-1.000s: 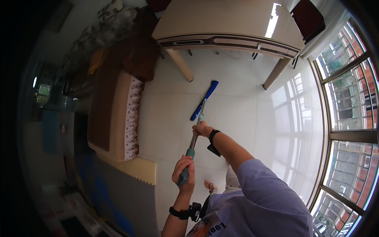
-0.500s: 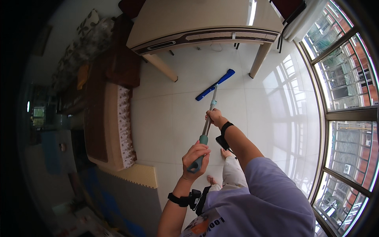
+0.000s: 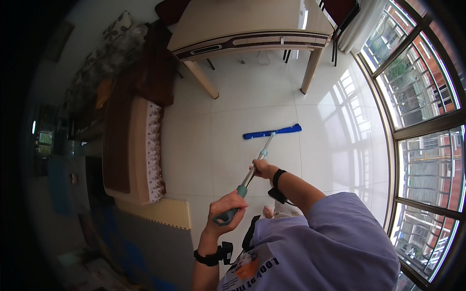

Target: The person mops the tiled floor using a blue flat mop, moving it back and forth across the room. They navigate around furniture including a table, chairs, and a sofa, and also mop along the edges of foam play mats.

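Observation:
A flat mop with a long blue head lies across the pale floor tiles ahead of me. Its metal pole slants down toward my body and ends in a green and grey looped grip. My left hand is closed around that grip at the pole's upper end. Farther down the pole, below a light-blue joint, my right hand wraps round the metal. Both wrists carry black straps with small devices.
A beige table with splayed legs stands ahead, chairs behind it. On the left is a wooden seat with a padded cover, and foam mats lie nearer me. Barred windows line the right side. Glossy floor reflects their light.
The mop head has come nearer to me and turned from a steep slant to almost crosswise. Both hands have moved down and the left one slightly leftward, still gripping the pole.

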Action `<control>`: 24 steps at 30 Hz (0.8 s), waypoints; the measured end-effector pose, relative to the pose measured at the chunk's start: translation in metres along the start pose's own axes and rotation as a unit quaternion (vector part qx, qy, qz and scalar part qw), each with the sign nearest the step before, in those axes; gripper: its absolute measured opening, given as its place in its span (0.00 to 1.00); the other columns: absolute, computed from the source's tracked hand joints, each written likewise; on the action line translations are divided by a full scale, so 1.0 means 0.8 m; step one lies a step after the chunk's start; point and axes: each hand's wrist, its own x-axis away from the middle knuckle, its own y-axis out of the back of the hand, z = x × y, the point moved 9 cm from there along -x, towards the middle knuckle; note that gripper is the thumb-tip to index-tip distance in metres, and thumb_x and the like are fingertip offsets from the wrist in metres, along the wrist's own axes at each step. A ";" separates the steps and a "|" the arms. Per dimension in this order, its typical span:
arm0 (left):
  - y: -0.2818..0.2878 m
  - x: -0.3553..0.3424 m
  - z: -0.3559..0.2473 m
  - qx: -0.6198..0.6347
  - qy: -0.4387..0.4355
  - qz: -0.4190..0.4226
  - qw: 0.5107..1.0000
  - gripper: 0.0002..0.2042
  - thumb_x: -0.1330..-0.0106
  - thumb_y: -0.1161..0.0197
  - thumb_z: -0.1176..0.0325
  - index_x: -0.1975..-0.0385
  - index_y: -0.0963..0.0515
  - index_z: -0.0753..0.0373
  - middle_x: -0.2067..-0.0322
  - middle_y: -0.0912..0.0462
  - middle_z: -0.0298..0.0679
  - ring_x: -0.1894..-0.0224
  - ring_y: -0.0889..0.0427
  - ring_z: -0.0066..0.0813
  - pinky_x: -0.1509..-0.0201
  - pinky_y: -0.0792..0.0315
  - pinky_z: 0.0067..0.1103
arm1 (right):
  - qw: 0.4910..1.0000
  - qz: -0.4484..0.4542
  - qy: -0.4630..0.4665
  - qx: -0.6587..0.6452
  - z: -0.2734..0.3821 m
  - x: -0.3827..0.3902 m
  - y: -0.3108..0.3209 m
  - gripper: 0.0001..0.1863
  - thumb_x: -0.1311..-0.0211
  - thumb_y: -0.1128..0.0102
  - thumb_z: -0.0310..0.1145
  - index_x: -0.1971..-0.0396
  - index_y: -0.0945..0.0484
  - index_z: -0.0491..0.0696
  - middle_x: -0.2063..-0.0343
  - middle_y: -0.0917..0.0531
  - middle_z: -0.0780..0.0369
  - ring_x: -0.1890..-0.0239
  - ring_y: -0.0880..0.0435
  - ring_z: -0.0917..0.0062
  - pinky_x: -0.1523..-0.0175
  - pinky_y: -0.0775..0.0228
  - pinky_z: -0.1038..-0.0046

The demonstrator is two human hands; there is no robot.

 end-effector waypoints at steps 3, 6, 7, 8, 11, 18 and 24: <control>0.015 0.053 -0.019 -0.009 0.014 -0.006 1.000 0.06 0.54 0.40 0.82 0.75 0.23 0.65 0.77 0.21 0.39 0.72 0.20 0.34 0.48 0.29 0.32 | 0.999 0.018 -0.023 0.015 -0.066 0.016 -0.020 0.11 0.40 0.56 0.33 0.61 0.36 0.43 0.69 0.21 0.59 0.68 0.18 0.73 0.62 0.21 0.68; 0.032 0.111 -0.033 -0.017 0.035 -0.027 0.999 0.06 0.54 0.40 0.81 0.75 0.23 0.65 0.77 0.21 0.40 0.72 0.19 0.33 0.49 0.29 0.31 | 0.998 0.033 -0.044 0.042 -0.132 0.027 -0.043 0.12 0.39 0.57 0.36 0.60 0.33 0.45 0.68 0.20 0.61 0.67 0.18 0.73 0.62 0.21 0.70; 0.037 0.131 -0.037 -0.015 0.041 -0.040 0.998 0.07 0.54 0.40 0.81 0.75 0.23 0.65 0.77 0.21 0.40 0.72 0.19 0.32 0.49 0.29 0.31 | 0.997 0.028 -0.054 0.049 -0.154 0.030 -0.047 0.12 0.39 0.57 0.36 0.60 0.33 0.45 0.68 0.20 0.61 0.67 0.18 0.73 0.62 0.21 0.71; 0.042 0.151 -0.041 -0.018 0.046 -0.055 0.997 0.07 0.54 0.40 0.81 0.74 0.23 0.65 0.77 0.21 0.40 0.73 0.19 0.32 0.49 0.28 0.30 | 0.996 0.044 -0.055 0.060 -0.174 0.034 -0.054 0.12 0.39 0.57 0.36 0.61 0.32 0.45 0.68 0.20 0.61 0.67 0.18 0.73 0.62 0.21 0.71; 0.054 0.208 -0.048 -0.002 0.069 -0.075 0.995 0.08 0.54 0.40 0.82 0.73 0.22 0.65 0.76 0.20 0.41 0.73 0.19 0.31 0.50 0.28 0.28 | 0.990 0.073 -0.072 0.098 -0.237 0.045 -0.075 0.12 0.39 0.58 0.36 0.62 0.31 0.46 0.67 0.20 0.61 0.67 0.19 0.73 0.62 0.21 0.72; 0.077 0.297 -0.064 0.000 0.121 -0.142 0.982 0.07 0.50 0.40 0.81 0.69 0.23 0.68 0.76 0.19 0.42 0.72 0.19 0.25 0.54 0.27 0.23 | 0.978 0.094 -0.104 0.153 -0.336 0.064 -0.118 0.08 0.43 0.55 0.30 0.64 0.34 0.44 0.67 0.21 0.58 0.66 0.19 0.71 0.61 0.21 0.70; 0.081 0.317 -0.072 0.011 0.096 -0.181 0.979 0.06 0.49 0.41 0.81 0.70 0.23 0.69 0.76 0.20 0.41 0.74 0.21 0.24 0.52 0.28 0.28 | 0.973 0.133 -0.084 0.168 -0.340 0.072 -0.134 0.09 0.42 0.51 0.32 0.68 0.30 0.42 0.68 0.22 0.57 0.67 0.18 0.70 0.64 0.20 0.72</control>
